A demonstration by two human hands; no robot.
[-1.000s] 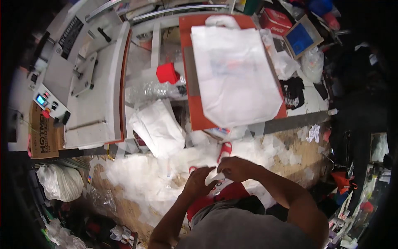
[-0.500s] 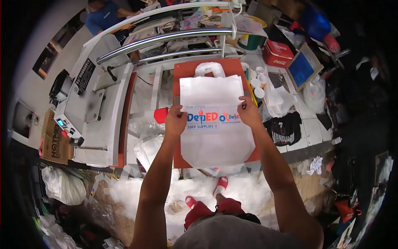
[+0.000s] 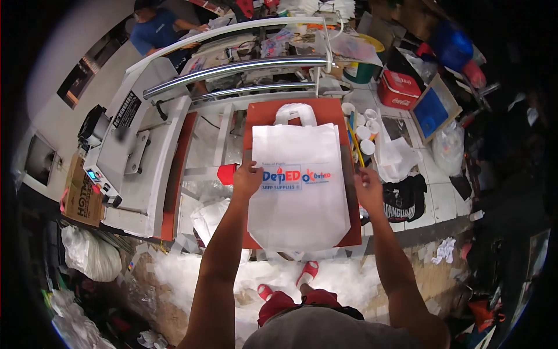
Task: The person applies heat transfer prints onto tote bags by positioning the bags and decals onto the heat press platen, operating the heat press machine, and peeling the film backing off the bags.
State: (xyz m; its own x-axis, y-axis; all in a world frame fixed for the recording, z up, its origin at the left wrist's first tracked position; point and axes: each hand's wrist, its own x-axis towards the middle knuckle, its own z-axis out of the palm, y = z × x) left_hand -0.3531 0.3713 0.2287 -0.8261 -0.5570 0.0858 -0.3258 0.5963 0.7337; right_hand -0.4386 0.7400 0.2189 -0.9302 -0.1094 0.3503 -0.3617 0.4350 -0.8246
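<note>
A white bag (image 3: 299,218) with a looped handle lies flat on a red-brown press pad (image 3: 351,235). Across its middle is a blue and red "DepED" print (image 3: 281,176), with "OK DepED" printed to its right. My left hand (image 3: 249,179) is at the bag's left edge, its fingers closed there beside the print; exactly what the fingertips pinch is partly hidden. Beyond the pad's right side, my right hand (image 3: 369,189) hovers off the bag with loosely bent fingers and nothing visible in them.
A heat press (image 3: 125,148) with metal rails (image 3: 232,72) stands left and behind. White cups (image 3: 366,134), a red cooler (image 3: 399,90) and black printed cloth (image 3: 404,200) are on the right. A red cup (image 3: 226,174) sits left of the pad. A person (image 3: 157,35) works at the back.
My right hand has let go of the print area and moved right, off the bag. My left hand stays at the left edge. The camera view has shifted so the pad appears lower.
</note>
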